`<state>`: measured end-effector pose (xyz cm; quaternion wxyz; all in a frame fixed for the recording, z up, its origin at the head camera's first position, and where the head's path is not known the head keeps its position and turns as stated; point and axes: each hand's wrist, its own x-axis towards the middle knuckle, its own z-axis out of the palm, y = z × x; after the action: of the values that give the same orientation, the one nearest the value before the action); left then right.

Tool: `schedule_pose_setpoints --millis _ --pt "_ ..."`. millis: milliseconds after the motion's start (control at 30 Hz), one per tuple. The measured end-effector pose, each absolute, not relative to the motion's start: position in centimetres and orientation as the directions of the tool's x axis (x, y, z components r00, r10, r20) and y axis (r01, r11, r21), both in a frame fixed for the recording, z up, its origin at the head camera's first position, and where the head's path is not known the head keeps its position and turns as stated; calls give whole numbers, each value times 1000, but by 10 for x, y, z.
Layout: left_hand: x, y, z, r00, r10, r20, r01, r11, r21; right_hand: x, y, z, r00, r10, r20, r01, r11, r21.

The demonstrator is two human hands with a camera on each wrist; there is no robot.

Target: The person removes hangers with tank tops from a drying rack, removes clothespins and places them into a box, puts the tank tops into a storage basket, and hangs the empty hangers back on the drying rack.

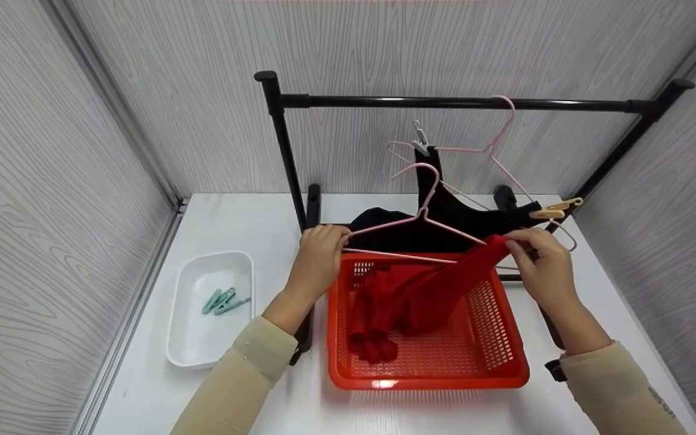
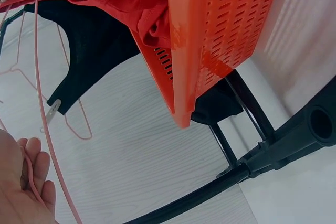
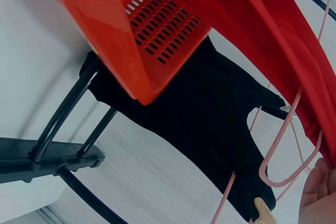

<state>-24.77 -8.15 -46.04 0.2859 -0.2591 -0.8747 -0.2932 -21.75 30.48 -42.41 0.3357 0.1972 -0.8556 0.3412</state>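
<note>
My left hand [image 1: 319,257] grips the left corner of a pink hanger [image 1: 387,227], whose hook points up. Its fingers curl round the wire in the left wrist view. With thumb and fingers, my right hand [image 1: 544,266] pinches the upper end of a red garment [image 1: 438,296]. That raised end crosses the hanger's right arm; in the right wrist view the hanger's rounded corner [image 3: 266,174] sticks out past the red cloth. Lower down, the garment lies bunched inside a red perforated basket [image 1: 426,383]. What part of the garment is pinched, I cannot tell.
Behind, a black garment [image 1: 463,211] hangs from another pink hanger [image 1: 508,172] on a black rack [image 1: 384,101], with a grey clothespin [image 1: 420,140] and a yellow clothespin [image 1: 556,209]. At left, a white tray [image 1: 180,326] holds several teal clothespins [image 1: 220,301].
</note>
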Motion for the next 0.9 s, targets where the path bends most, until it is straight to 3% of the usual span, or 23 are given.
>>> schedule_pose_setpoints --millis 600,900 --pt "-248 -87 -461 -682 250 687 614 707 351 -216 315 -442 -754 242 611 -365 619 -696" --pt "-249 -91 -461 -679 244 692 616 702 356 -197 293 -426 -753 316 578 -329 580 -745"
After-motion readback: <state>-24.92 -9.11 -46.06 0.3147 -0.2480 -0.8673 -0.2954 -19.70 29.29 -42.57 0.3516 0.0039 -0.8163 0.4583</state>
